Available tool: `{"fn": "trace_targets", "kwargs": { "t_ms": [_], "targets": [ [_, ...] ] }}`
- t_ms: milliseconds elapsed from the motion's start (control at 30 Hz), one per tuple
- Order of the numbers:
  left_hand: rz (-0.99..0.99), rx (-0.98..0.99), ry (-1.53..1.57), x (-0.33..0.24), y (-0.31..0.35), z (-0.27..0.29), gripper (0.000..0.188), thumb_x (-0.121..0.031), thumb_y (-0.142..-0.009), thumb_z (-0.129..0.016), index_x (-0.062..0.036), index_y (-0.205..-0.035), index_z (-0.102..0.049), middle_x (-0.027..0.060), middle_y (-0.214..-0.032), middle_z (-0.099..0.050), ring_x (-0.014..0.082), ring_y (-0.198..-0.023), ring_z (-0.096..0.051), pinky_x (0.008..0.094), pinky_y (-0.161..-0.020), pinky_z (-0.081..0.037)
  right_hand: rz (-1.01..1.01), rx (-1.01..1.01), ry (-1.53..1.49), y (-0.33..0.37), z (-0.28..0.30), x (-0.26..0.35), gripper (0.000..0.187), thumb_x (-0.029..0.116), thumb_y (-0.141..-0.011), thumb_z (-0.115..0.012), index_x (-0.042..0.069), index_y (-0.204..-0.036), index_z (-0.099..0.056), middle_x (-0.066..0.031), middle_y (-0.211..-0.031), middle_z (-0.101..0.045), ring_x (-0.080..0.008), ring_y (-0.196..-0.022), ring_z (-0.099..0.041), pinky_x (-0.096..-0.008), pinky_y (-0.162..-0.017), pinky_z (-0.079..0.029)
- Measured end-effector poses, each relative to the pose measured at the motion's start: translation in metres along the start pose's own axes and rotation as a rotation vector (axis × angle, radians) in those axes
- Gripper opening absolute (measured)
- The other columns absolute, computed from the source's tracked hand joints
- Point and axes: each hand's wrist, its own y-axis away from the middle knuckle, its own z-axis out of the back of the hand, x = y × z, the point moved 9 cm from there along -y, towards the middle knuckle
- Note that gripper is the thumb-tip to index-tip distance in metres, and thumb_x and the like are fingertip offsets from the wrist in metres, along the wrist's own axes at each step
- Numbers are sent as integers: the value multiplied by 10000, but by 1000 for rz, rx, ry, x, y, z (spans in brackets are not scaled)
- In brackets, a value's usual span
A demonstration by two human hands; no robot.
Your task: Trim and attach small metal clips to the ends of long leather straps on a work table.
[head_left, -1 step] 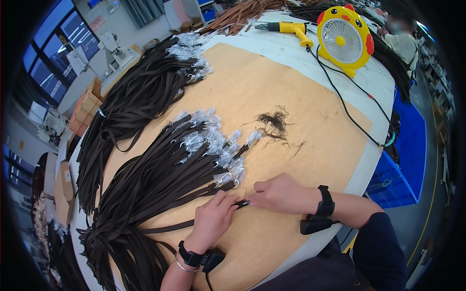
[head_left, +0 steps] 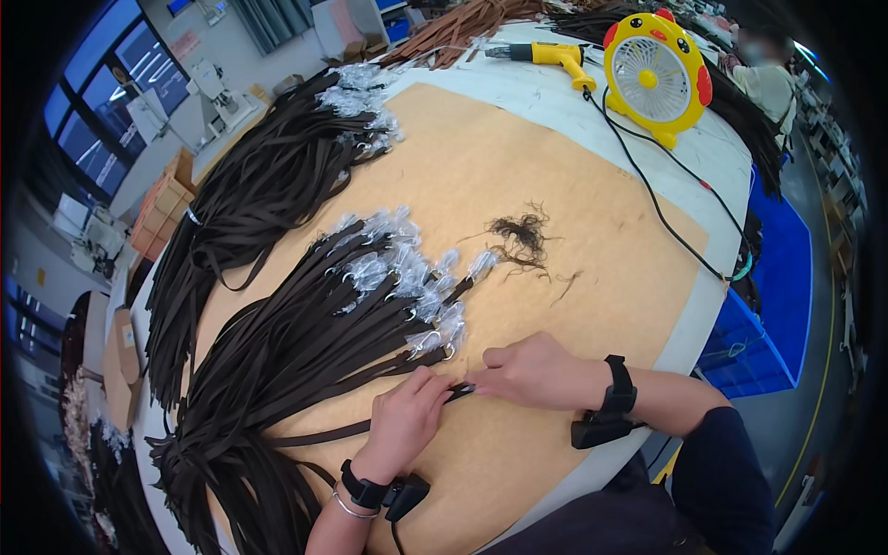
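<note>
Our left hand [head_left: 402, 414] and right hand [head_left: 544, 372] pinch one strap [head_left: 324, 434], seemingly unfinished; threads [head_left: 521, 234] lie beyond our fingers [head_left: 497, 358], more straps [head_left: 301, 319] leftward.

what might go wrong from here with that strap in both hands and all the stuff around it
The strap held between the left hand and right hand runs back into the bundle, so a hard tug might drag others along.

Loose dark threads lie close to the plastic-wrapped ends and could cling to them.

Black cables run to the table's right edge; a snag there might shift the yellow fan.
</note>
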Motion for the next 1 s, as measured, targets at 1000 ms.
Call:
{"fn": "trace_targets", "kwargs": {
  "t_ms": [1000],
  "targets": [
    [258,42,335,25,-4,-25,91,29,-828,-700,11,-864,-618,65,-781,-575,133,-620,-527,266,-577,-416,-25,31,-76,-2,-5,-3,184,298,-924,-622,126,-918,-686,-86,-773,-607,-274,-642,-649,-402,-531,-502]
  ]
}}
